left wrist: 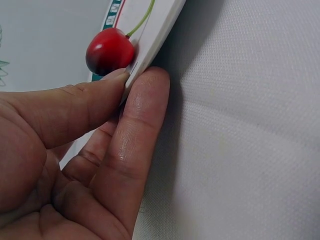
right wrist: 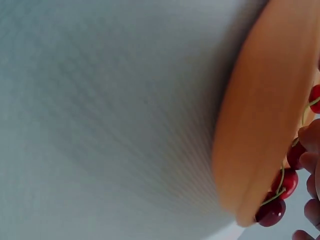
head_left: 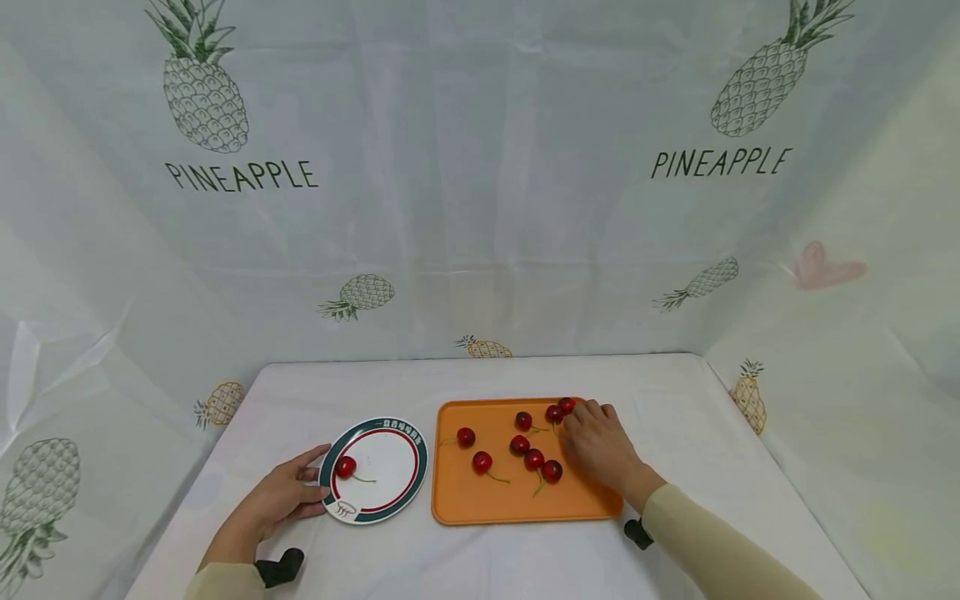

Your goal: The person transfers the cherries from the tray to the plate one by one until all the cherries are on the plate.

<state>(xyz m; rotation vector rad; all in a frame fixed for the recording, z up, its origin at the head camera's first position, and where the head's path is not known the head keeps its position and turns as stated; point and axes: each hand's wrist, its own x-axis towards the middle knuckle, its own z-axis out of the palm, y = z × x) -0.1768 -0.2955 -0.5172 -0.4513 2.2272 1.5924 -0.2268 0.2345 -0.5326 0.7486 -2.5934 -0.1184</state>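
My left hand (head_left: 288, 496) pinches the near-left rim of a white plate (head_left: 378, 492) with a green and red border. In the left wrist view, the thumb lies on the plate's face and a finger (left wrist: 150, 95) beneath its tilted rim. One red cherry (head_left: 346, 467) with a green stem sits on the plate beside the thumb. My right hand (head_left: 600, 442) reaches over the right side of the orange tray (head_left: 457, 500), fingers curled down. Seen from the right wrist, its fingertips grip a dark cherry (right wrist: 296, 154), partly hidden by the fingers.
Several other cherries (head_left: 520, 445) with stems lie scattered on the tray, two near its far right corner. The tray's raised rim (right wrist: 255, 120) runs below the right wrist. White cloth (head_left: 360, 558) covers the table, and a pineapple-printed curtain (head_left: 480, 208) hangs behind.
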